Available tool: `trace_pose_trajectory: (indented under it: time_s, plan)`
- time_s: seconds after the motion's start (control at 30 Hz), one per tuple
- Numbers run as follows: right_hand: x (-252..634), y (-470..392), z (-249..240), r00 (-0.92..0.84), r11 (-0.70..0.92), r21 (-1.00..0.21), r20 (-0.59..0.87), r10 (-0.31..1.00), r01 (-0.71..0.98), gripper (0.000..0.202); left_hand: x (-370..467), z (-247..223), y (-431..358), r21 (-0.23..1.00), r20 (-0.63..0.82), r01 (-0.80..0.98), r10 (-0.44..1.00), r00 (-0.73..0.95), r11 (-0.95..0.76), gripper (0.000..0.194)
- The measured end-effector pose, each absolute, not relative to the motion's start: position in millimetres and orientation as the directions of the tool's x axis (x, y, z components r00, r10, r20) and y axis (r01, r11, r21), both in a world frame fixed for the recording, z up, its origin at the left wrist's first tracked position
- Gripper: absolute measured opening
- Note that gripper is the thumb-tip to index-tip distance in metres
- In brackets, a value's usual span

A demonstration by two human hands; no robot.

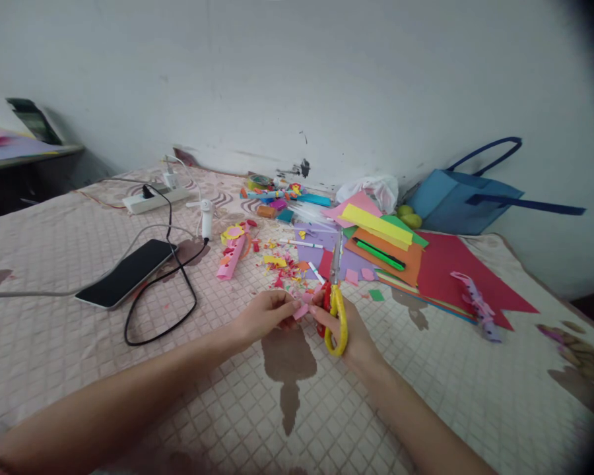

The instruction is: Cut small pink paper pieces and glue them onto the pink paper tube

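Observation:
My left hand point(272, 313) pinches a small piece of pink paper point(301, 311) between thumb and fingers, low over the quilted cover. My right hand point(349, 323) is closed around scissors point(335, 297) with yellow and red handles, their blades pointing away from me. The tips of my right thumb and finger also reach the pink paper's right edge. Just beyond my hands lie many tiny paper scraps point(290, 269) in red, yellow and pink. To the left of these rests a pink paper roll point(231, 257) with a yellow flower shape at its top.
A black-screened phone point(129, 274) with cables and a power strip point(156, 198) are at left. Coloured sheets point(465, 270), a green cutter point(379, 254) and a decorated purple paper roll point(478, 307) lie at right. A blue bag point(460, 198) stands by the wall.

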State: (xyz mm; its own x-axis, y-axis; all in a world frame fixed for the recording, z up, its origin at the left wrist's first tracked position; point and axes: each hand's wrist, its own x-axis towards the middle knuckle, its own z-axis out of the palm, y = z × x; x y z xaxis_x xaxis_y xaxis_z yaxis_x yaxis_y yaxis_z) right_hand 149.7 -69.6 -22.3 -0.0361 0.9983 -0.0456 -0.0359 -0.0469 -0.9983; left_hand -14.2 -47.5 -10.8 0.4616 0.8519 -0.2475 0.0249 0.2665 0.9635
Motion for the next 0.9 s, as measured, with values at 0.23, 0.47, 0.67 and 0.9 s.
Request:
trace_pose_trajectory:
  time_s: [0.23, 0.47, 0.67, 0.9]
  plan:
    - [150.0, -69.4, -23.0, -0.037, -0.049, -0.998, -0.048, 0.998, -0.049, 0.022, -15.0, -13.7, -45.9, 0.971, -0.234, 0.067, 0.846, 0.479, 0.231, 0.030]
    - [151.2, -70.2, -18.8, 0.004, -0.085, -0.994, -0.085, 0.996, -0.075, 0.022, -15.2, -12.6, -44.0, 0.969, -0.237, 0.046, 0.855, 0.461, 0.243, 0.027]
    - [147.4, -69.2, -19.6, -0.033, -0.092, -0.995, -0.091, 0.995, -0.044, 0.027, -14.5, -10.3, -47.9, 0.968, -0.243, 0.060, 0.849, 0.469, 0.244, 0.027]
    - [149.4, -68.9, -23.8, 0.002, -0.092, -0.993, -0.092, 0.996, -0.069, 0.024, -13.9, -15.7, -45.4, 0.955, -0.255, -0.017, 0.854, 0.453, 0.295, 0.032]
